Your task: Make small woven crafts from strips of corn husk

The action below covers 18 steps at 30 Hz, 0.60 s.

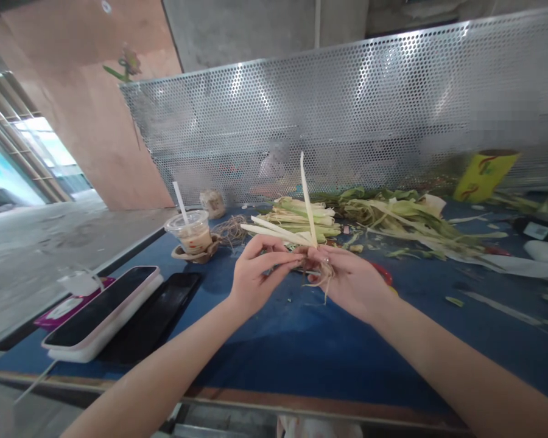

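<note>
Pale leaf strips [307,201] stand pinched between our left hand [256,274] and right hand [347,280], fingertips pressed together over the middle of the blue bench [301,347]. Phones [105,310] lie by its left edge.

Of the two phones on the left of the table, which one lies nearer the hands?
The black phone lying flat on the blue table; the pink-and-white-cased phone sits farther left, partly overlapping it.

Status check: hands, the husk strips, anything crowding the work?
Left hand and right hand pinching pale husk strips together. Husk pile just behind. Phones off left.
</note>
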Each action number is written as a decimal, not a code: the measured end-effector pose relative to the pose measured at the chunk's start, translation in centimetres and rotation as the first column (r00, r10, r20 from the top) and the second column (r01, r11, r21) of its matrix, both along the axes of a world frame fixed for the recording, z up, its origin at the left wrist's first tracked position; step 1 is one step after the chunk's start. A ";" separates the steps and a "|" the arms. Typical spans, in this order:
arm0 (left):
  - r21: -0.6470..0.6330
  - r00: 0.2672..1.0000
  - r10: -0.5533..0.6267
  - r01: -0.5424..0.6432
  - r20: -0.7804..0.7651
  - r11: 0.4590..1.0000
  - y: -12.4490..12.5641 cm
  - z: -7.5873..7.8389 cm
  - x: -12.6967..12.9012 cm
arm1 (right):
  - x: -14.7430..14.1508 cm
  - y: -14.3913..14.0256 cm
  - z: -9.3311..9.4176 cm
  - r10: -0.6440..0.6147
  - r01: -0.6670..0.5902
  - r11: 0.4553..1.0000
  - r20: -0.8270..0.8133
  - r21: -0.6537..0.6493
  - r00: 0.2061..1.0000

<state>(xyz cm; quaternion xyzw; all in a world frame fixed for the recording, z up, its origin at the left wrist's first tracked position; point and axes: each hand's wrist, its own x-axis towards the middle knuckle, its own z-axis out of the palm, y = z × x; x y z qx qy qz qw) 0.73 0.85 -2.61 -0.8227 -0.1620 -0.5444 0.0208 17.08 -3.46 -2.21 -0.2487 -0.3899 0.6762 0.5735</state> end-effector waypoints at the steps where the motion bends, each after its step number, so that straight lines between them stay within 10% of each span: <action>1: 0.003 1.000 0.004 -0.004 0.000 1.000 0.0 0.0 0.0 | 0.0 0.0 0.0 -0.016 0.016 1.000 -0.003 -0.006 1.000; 5: -0.044 1.000 -0.019 0.018 -0.021 0.999 -0.5 -0.3 0.4 | -0.2 0.1 0.0 -0.048 0.048 0.999 -0.004 0.015 0.999; 8: -0.344 0.996 -0.071 0.085 0.053 0.935 -1.1 -0.5 1.0 | -0.3 0.1 0.3 -0.084 0.084 0.995 -0.011 0.056 0.996; 13: -0.834 0.931 -0.176 0.364 0.319 0.414 -1.5 -0.6 2.0 | -0.2 0.0 0.5 -0.135 0.133 0.985 0.013 0.113 0.991; 18: -0.827 0.862 -0.173 0.506 0.476 0.245 -1.5 -0.4 2.1 | 0.0 0.2 0.4 -0.165 0.160 0.980 0.031 0.121 0.986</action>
